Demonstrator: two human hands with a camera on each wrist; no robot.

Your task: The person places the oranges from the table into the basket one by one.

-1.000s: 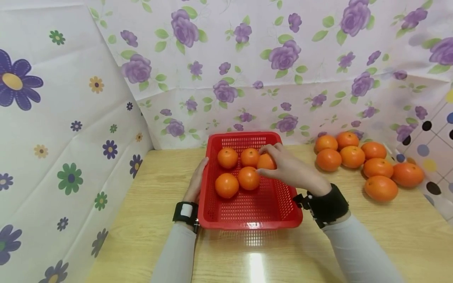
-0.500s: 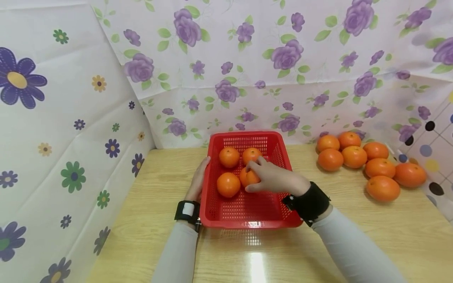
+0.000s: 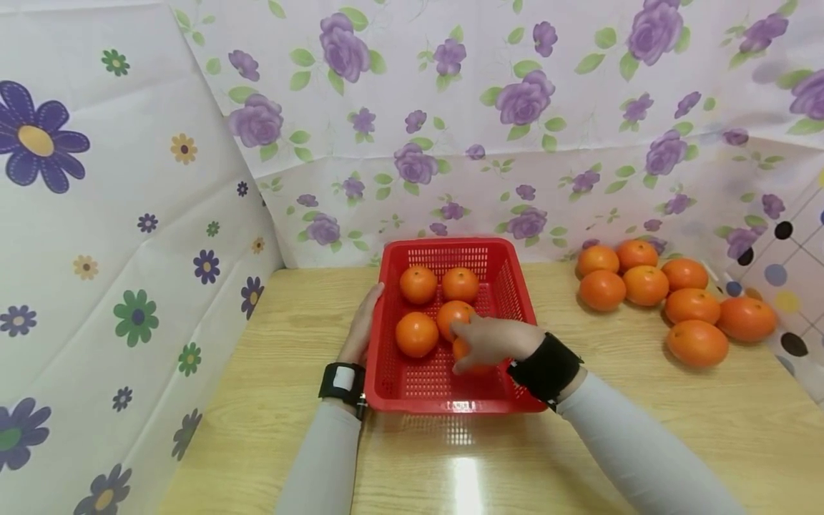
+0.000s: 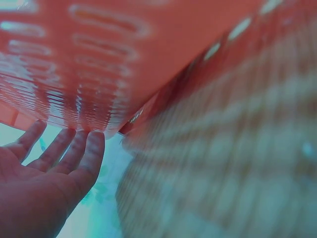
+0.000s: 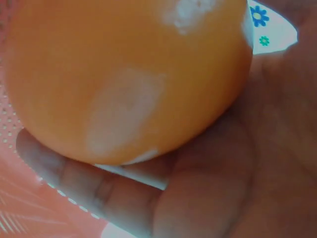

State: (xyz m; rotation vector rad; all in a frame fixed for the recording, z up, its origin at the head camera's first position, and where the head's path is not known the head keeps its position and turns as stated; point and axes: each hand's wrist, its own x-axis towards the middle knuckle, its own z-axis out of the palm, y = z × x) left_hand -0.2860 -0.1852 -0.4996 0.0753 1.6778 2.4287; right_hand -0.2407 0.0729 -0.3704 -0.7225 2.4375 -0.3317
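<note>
In the head view, a red plastic basket with perforated walls stands on the table. My right hand reaches into it and grips an orange, mostly hidden under the fingers. The right wrist view shows this orange large against the palm, the thumb along its lower side. Several more oranges lie at the left and back of the basket, one right beside the held one. My left hand rests along the basket's left outer wall; in the left wrist view its straight fingers touch the perforated side.
Several loose oranges lie grouped at the right of the wooden table. A purple-flowered cloth hangs behind the basket, and another flowered cloth bounds the left side.
My right hand has moved from the basket's back right toward its front middle, carrying the orange over the others and down. The left hand has stayed at the wall.
</note>
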